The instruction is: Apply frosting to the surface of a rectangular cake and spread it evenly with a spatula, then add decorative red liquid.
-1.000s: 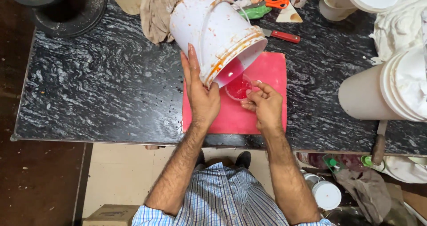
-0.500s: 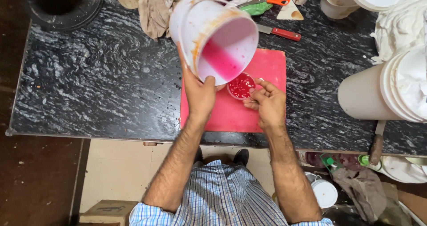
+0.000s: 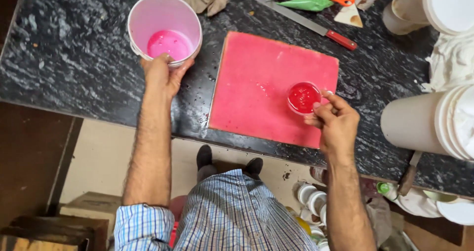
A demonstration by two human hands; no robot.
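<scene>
My right hand (image 3: 337, 124) pinches the rim of the small cup (image 3: 302, 97) of red liquid, standing on the pink cutting board (image 3: 256, 83); I should hold it level so nothing spills. My left hand (image 3: 160, 73) is closed on the near rim of the white bucket (image 3: 164, 28), upright on the dark counter (image 3: 64, 58); a firm grip helps.

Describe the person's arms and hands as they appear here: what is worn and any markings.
Both forearms are bare and hairy. The left hand and right hand wear no gloves, and no rings or watch show. A blue-and-white checked shirt sleeve is rolled up at the left elbow; the right sleeve is out of view.
</scene>
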